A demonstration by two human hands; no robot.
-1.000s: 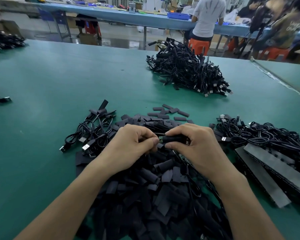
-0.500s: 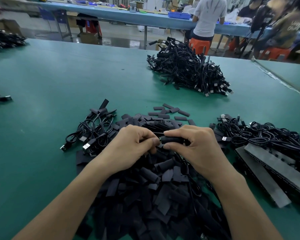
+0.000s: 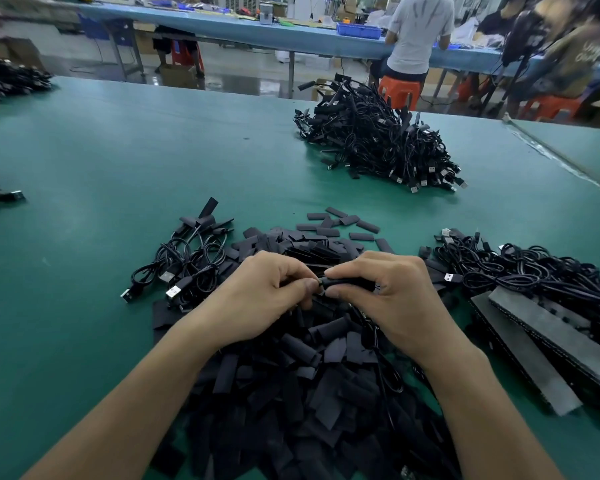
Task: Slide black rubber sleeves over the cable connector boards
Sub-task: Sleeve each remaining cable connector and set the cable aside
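Loose sleeve pile [image 3: 291, 393] lies nearest me. Just above it, my right hand [image 3: 395, 296] pinches 1 black sleeve [image 3: 347, 282] (thumb and forefinger); my left hand [image 3: 260, 299] pinches its left tip. Farther off sits a cable heap [image 3: 378, 143].

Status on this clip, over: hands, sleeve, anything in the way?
Left hand and right hand both pinching one black sleeve, an end each. Connector board not visible. Nothing obstructing; loose sleeve pile beneath.
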